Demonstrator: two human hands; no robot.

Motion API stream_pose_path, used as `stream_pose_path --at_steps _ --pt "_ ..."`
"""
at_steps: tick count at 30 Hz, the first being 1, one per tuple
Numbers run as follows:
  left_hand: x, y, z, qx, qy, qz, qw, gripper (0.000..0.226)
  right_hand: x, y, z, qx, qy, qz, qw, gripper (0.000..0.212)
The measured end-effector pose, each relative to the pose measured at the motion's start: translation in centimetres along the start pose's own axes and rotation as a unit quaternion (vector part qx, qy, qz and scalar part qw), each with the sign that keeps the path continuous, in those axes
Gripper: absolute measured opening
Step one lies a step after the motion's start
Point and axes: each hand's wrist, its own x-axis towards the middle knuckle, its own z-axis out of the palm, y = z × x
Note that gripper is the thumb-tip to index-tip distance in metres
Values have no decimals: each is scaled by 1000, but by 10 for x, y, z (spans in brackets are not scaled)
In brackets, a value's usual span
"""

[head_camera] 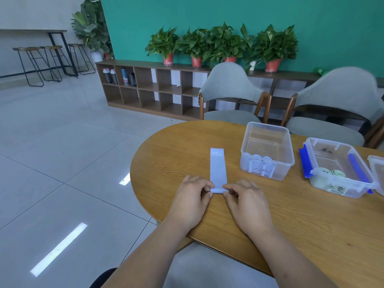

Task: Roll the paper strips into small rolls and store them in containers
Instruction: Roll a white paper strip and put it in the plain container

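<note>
Both hands, left hand point(192, 201) and right hand point(247, 201), pinch strip's point(217, 167) rolled near end

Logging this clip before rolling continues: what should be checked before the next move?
1. Left hand pinches the near end of the strip: ok.
2. Right hand pinches the same end: ok.
3. The strip lies straight on the table: ok.
4. First turn tight and even: cannot tell, the fingers hide it.
5. Clear container open, with room beside its rolls: ok.
</note>
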Motion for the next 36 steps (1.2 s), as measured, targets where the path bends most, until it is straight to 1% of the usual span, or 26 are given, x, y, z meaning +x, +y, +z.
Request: stream_pose_path --at_steps 3,7,12,16,19,25,30,36 --pt "0 1 -2 -12 0 -12 1000 19 0 -2 -2 8 -2 -1 1000 20" --pt "-2 4 -7 -48 5 -31 998 16 0 -2 -5 36 -2 7 999 14" --pt "-2 5 -6 -33 7 -25 999 12 0 -3 -3 36 -1 10 999 12" --pt "-1 5 -5 -33 1 -25 999 17 1 0 -2 20 -12 13 1000 21" --pt "-1 3 -6 -38 1 -35 999 20 1 0 -2 25 -16 19 999 20" --pt "-3 5 -7 -75 5 -62 995 21 1 -1 -4 85 -15 44 995 20" --pt "-2 5 -6 -48 5 -48 998 14 1 -2 -4 69 -8 43 997 14" --pt "-2 5 -6 -30 1 -27 999 21 1 -2 -5 55 -12 44 997 23"
